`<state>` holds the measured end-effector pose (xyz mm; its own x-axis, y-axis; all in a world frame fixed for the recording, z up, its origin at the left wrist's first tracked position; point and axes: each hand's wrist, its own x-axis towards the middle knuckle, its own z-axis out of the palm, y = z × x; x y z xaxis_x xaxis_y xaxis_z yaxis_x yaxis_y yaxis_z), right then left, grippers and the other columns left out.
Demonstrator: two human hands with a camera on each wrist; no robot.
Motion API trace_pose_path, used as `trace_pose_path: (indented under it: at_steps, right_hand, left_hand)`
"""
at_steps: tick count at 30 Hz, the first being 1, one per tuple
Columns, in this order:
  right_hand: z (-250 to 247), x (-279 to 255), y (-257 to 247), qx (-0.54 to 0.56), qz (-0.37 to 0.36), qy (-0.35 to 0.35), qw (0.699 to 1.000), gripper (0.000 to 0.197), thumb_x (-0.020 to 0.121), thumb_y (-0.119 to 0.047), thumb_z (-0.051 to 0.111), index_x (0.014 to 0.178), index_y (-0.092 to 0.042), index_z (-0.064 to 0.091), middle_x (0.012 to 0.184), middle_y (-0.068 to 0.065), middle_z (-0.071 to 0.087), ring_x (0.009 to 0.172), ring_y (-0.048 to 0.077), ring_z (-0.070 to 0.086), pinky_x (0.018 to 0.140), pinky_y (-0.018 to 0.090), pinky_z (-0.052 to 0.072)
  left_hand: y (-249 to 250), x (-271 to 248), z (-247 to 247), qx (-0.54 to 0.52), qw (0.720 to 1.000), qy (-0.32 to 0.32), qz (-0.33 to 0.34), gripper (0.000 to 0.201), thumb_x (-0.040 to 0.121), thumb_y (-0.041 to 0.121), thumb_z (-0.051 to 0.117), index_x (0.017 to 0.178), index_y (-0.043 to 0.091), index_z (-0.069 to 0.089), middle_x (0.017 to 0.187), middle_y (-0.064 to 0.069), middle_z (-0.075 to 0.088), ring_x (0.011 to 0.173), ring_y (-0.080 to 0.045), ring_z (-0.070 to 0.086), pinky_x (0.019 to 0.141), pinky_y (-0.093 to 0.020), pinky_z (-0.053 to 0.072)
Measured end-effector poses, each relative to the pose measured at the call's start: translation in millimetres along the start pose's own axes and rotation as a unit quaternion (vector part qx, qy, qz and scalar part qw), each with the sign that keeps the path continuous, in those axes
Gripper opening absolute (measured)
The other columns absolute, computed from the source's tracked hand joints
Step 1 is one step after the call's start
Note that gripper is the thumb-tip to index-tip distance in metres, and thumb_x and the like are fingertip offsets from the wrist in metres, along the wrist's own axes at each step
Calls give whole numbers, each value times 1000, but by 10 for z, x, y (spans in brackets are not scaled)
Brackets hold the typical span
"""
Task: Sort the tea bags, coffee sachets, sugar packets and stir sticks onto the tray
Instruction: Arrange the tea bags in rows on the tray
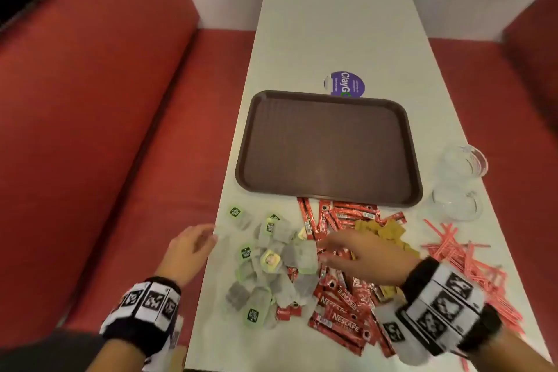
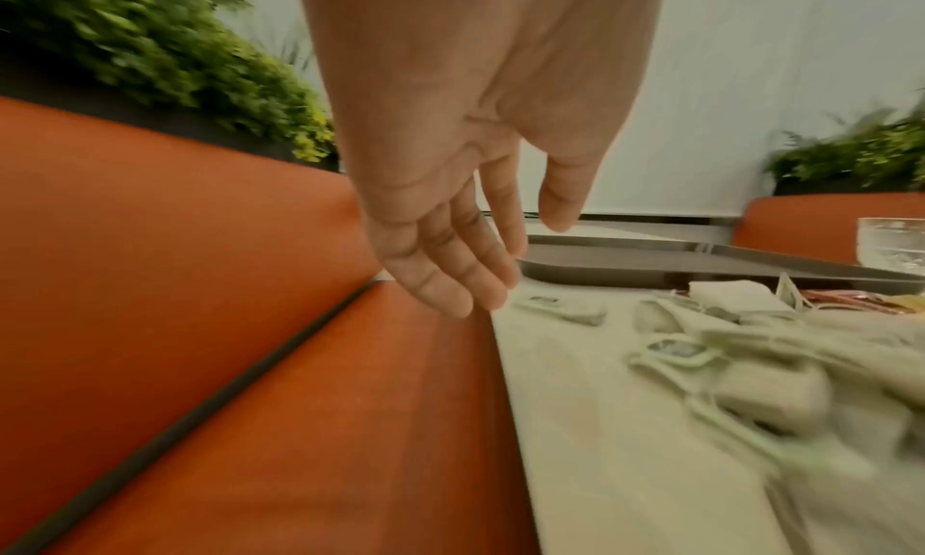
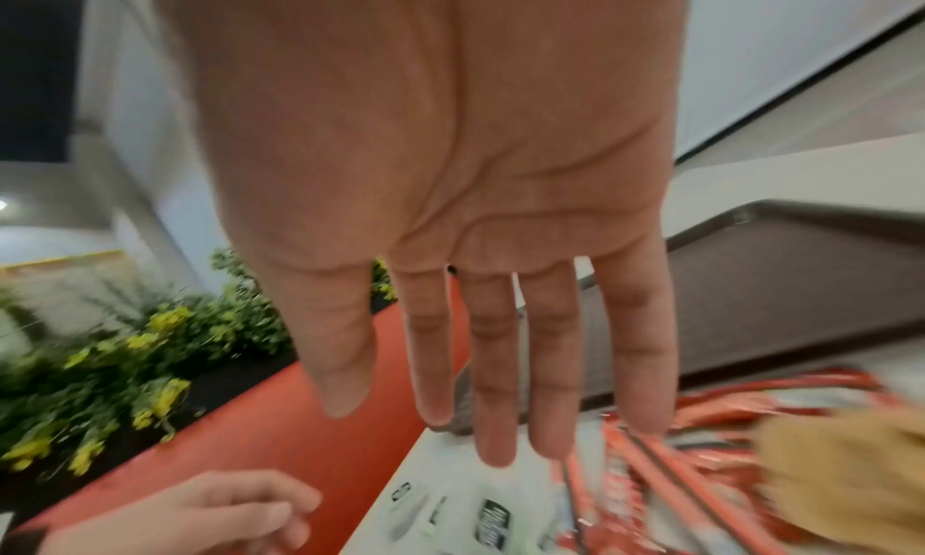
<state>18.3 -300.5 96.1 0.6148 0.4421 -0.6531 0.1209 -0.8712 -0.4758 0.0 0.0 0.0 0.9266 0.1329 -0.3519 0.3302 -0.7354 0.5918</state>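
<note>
An empty brown tray lies mid-table. In front of it sit mixed piles: grey tea bags with green tags at left, red coffee sachets in the middle, tan sugar packets behind them, pink stir sticks at right. My left hand hovers at the table's left edge beside the tea bags, fingers relaxed and empty. Over the sachets, my right hand reaches leftward toward the tea bags with straight, spread fingers, holding nothing.
Two clear glass cups stand right of the tray. A purple round sticker lies behind the tray. Red bench seats flank the white table. Green plants grow behind the left bench.
</note>
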Motion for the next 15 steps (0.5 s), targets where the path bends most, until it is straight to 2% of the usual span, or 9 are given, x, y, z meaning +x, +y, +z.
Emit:
trace_pose_path:
  at_steps: [2, 4, 7, 11, 15]
  right_hand:
    - [-40, 394, -144, -14, -22, 34, 999, 41, 96, -42, 43, 131, -22, 47, 126, -3, 55, 110, 11, 53, 92, 25, 43]
    - [-44, 770, -280, -64, -27, 24, 997, 42, 95, -39, 46, 131, -19, 47, 129, 4, 53, 114, 19, 52, 92, 30, 42]
    - [14, 1150, -338, -125, 24, 14, 992, 46, 90, -33, 56, 129, -11, 46, 129, 11, 50, 115, 28, 52, 88, 34, 44]
    - [70, 1307, -269, -149, 67, -9, 986, 40, 85, -23, 64, 118, -3, 54, 118, 15, 56, 104, 30, 59, 82, 36, 50]
    - [159, 1359, -176, -137, 62, -8, 989, 33, 86, -23, 61, 115, -6, 57, 115, 11, 60, 102, 28, 59, 80, 33, 49]
  left_hand:
    - [96, 231, 80, 32, 999, -18, 17, 34, 90, 19, 58, 122, 9, 58, 112, -9, 60, 100, -21, 57, 91, -26, 40]
    - [202, 447, 150, 54, 998, -30, 7, 41, 90, 20, 58, 128, 6, 52, 118, -14, 55, 102, -25, 56, 91, -28, 40]
    - [276, 621, 247, 82, 995, -36, -41, 50, 90, 26, 58, 133, 6, 45, 128, -15, 46, 112, -31, 52, 96, -35, 41]
    - [342, 735, 297, 135, 987, -52, -70, 49, 90, 26, 57, 130, 0, 44, 132, -17, 37, 116, -34, 49, 95, -36, 38]
    - [348, 793, 333, 116, 989, -48, -72, 41, 87, 21, 62, 123, 4, 49, 125, -15, 44, 112, -33, 50, 93, -36, 41]
